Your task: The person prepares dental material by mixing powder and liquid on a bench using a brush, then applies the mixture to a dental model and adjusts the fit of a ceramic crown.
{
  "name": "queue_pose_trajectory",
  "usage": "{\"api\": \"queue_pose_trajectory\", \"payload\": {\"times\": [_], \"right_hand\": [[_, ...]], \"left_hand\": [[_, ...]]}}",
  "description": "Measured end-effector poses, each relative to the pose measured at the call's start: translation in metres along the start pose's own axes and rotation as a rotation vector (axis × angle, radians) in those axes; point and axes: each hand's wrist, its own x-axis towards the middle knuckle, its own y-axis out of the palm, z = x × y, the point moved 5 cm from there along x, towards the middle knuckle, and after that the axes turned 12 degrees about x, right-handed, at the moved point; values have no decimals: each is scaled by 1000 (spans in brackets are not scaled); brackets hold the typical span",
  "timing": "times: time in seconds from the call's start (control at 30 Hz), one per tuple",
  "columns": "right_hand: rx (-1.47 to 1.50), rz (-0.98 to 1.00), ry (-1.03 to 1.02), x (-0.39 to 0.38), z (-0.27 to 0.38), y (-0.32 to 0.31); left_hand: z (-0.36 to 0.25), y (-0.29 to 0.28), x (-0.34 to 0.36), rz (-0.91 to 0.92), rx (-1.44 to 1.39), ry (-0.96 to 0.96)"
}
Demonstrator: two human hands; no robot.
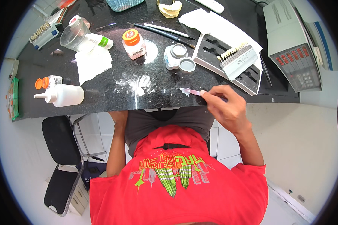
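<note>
My right hand [229, 107] is closed around a slim pink spatula-like tool [194, 92], pinching it near the front edge of the black counter. White paste [185, 91] covers the tool's tip, low over or touching the counter; I cannot tell which. To its left lies a smear of white powder [138, 84]. Beyond the tool stands a jar [172, 62] with its grey flip lid hanging open. My left hand [118, 117] is down by my thigh at the counter's edge, its fingers hidden under the counter.
A tooth shade guide [241, 62] rests on a white tray [210, 67] at right. Near it are two thin brushes [165, 35]. An orange-capped jar [134, 45], a white tissue [92, 65] and a squeeze bottle [69, 95] stand or lie leftward. A boxy machine [292, 48] stands far right.
</note>
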Motion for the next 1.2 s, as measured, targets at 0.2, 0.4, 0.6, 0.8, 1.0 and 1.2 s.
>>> {"api": "queue_pose_trajectory", "payload": {"times": [0.2, 0.4, 0.6, 0.8, 1.0, 1.2], "right_hand": [[-16, -28, 14, 2, -1, -1], [-44, -5, -6, -2, 5, 4], [20, -9, 33, -4, 5, 6], [63, -60, 83, -5, 0, 0], [87, 67, 2, -4, -7, -13], [28, 12, -35, 3, -12, -8]], "left_hand": [[4, 0, -2, -33, -105, -14], [12, 9, -7, -4, -30, -11], [11, 10, -8, 19, 19, 7], [11, 9, -6, 15, -42, -7], [11, 10, -7, -9, -19, -22], [6, 6, -5, 3, 4, -21]]}}
